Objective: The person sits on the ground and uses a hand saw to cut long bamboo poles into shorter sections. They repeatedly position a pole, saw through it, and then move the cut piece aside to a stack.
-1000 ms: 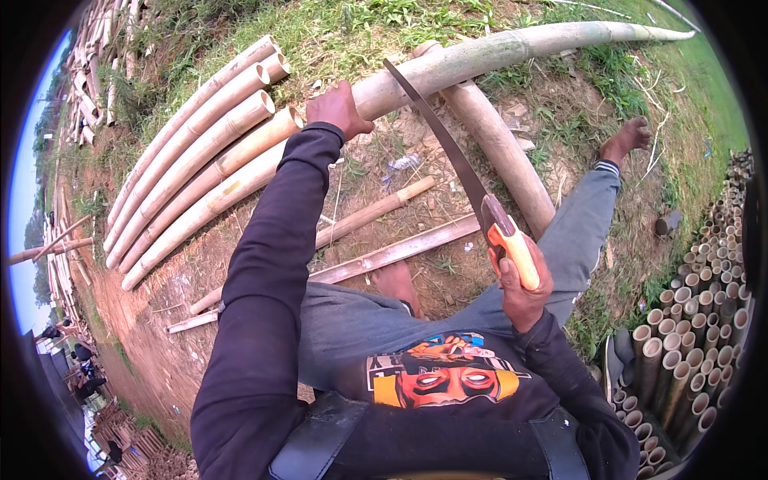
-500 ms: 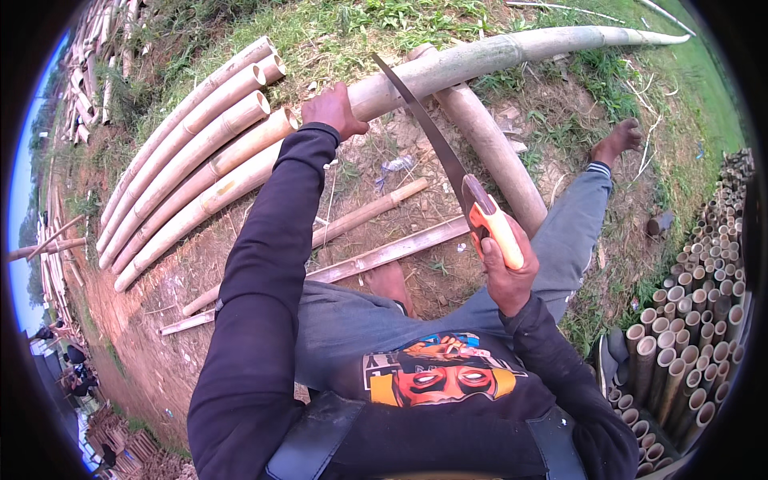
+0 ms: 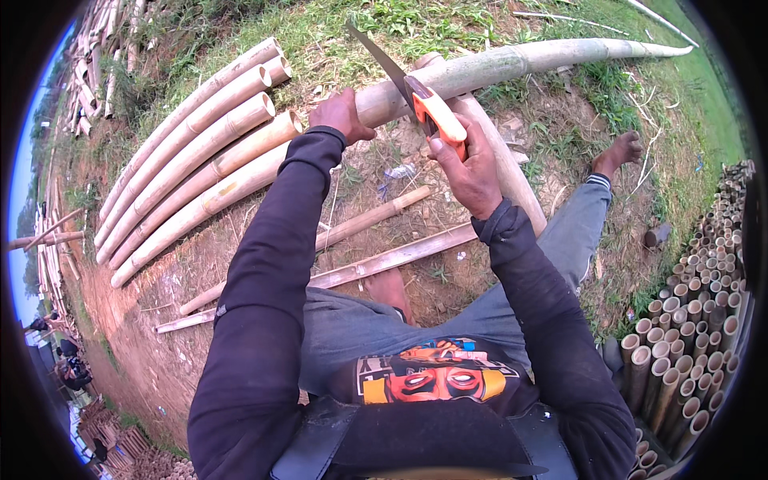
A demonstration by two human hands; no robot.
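A long, thick bamboo pole (image 3: 552, 56) lies across in front of me, propped on a second bamboo pole (image 3: 508, 164) that slants beneath it. My left hand (image 3: 342, 118) is wrapped over the propped pole near its left part. In my right hand (image 3: 472, 170) is a hand saw (image 3: 438, 116), gripped by its orange and dark handle. The saw's blade crosses the pole just right of my left hand, its tip pointing away from me past the far side. Whether the teeth have cut into the bamboo, I cannot tell.
Several cut bamboo poles (image 3: 196, 132) lie side by side at the left. Two thinner bamboo pieces (image 3: 392, 258) rest on the ground before my legs. Upright bamboo tubes (image 3: 680, 360) are packed at the lower right. My bare foot (image 3: 618, 154) is stretched out to the right.
My right hand has pushed the saw forward and to the left, bringing its handle up close to the pole. My left hand keeps its hold on the pole.
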